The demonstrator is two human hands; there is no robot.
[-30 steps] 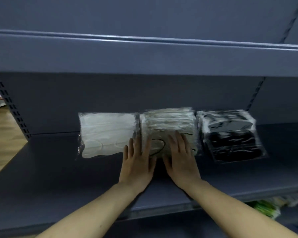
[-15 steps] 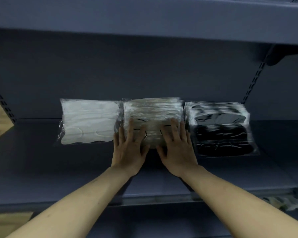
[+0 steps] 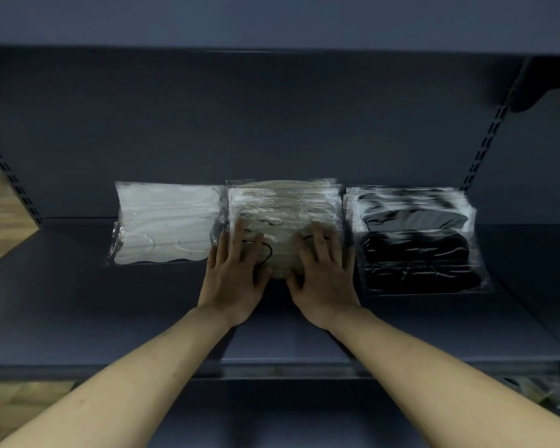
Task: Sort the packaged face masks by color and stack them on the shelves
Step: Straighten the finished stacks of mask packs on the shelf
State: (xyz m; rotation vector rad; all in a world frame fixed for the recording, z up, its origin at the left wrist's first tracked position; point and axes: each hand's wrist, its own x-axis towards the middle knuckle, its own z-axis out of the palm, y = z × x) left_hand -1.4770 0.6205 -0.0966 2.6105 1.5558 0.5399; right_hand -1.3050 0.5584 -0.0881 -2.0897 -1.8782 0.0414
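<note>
Grey-blue metal makes up the shelf (image 3: 78, 312), a wide flat board with a back wall of the same dark colour behind it. Another shelf board (image 3: 272, 21) hangs above and throws shade over everything. A strip with rows of little holes (image 3: 485, 147) runs up the back wall on the right, and one more (image 3: 10, 179) runs up on the left. Past the left edge you can see a bit of light wooden floor (image 3: 0, 227).

3 piles of masks in clear bags sit side by side near the back wall. The white pile (image 3: 165, 221) is on the left. The beige pile (image 3: 285, 208) is in the middle. The black pile (image 3: 414, 240) is on the right. The piles are very close to each other.

The left hand (image 3: 233, 279) and the right hand (image 3: 324, 279) lie flat on the front of the beige pile, fingers straight and a little spread. The 2 hands are just beside each other, with a small gap between the thumbs.

Down at the lower right, some more bags (image 3: 543, 389) peek out from a lower shelf, too blurry to make out.
</note>
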